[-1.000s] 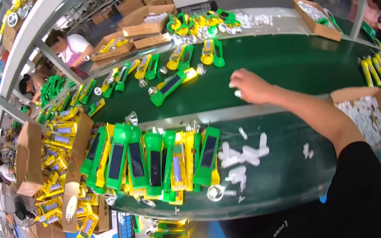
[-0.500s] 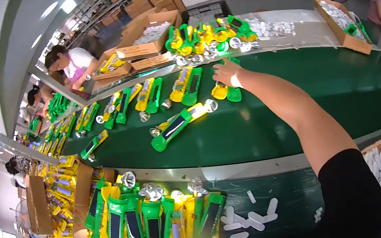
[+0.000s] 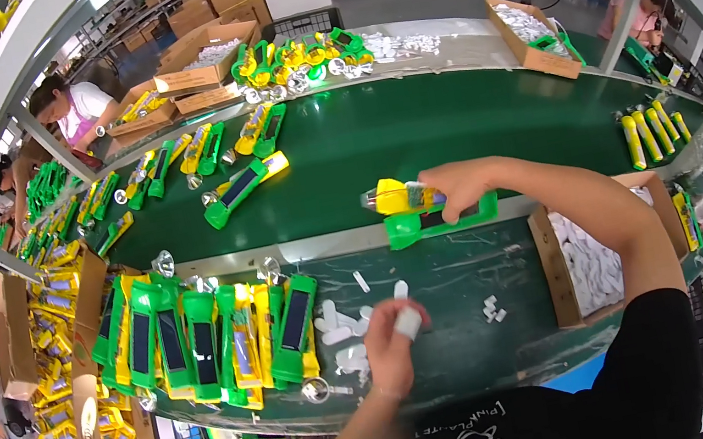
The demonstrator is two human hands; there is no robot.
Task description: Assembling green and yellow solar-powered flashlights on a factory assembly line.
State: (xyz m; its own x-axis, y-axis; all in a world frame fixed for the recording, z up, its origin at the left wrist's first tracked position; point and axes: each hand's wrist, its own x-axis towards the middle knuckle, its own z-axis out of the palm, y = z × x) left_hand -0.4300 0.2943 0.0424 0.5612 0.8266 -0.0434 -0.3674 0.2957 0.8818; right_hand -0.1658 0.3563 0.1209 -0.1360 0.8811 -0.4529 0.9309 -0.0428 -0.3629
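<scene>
My right hand [image 3: 460, 185] is wrapped round a flashlight's yellow inner body [image 3: 393, 197] and its green casing [image 3: 404, 229], held together above the near edge of the green conveyor belt [image 3: 446, 120]. The clear head points left. My left hand [image 3: 389, 350] pinches a small white oblong piece [image 3: 407, 323] over the dark green worktable [image 3: 448, 296]. Similar white oblong pieces [image 3: 338, 322] lie loose beside that hand. Just left of them, a row of green and yellow flashlight parts [image 3: 202, 337] with dark panels and shiny reflectors lies side by side.
A carton of white pieces [image 3: 591, 258] stands right, near my right forearm. Yellow bodies fill a carton [image 3: 13, 336] at left. More flashlight parts [image 3: 240, 192] lie on the belt. Beyond it are a parts heap [image 3: 302, 62] and a carton [image 3: 529, 30]. A co-worker [image 3: 73, 108] sits far left.
My right hand has come back from the belt's far side, bringing a yellow body and green casing. My left hand, blurred at the lower edge before, now holds a white piece. The view has shifted.
</scene>
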